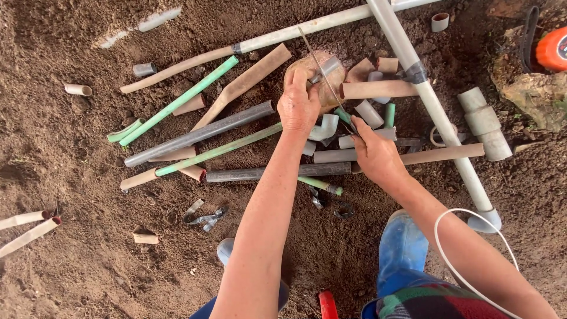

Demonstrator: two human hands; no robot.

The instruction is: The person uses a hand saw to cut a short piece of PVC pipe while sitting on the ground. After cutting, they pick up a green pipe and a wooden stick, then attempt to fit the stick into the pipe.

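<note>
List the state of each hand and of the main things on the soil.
Left hand: closed on the upper end of a hacksaw blade.
Right hand: gripping the blade's lower end.
Elbow fitting: lying on the pile, below the left hand.
Long white pipe: lying flat, joined with a grey coupling.
Green pipe: lying flat, loose.
Blue boot: standing on soil.

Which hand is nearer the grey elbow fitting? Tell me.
Left. The left hand sits right above the grey elbow fitting, seemingly touching it. The right hand lies just beyond it, lower right, at the hacksaw.
</note>
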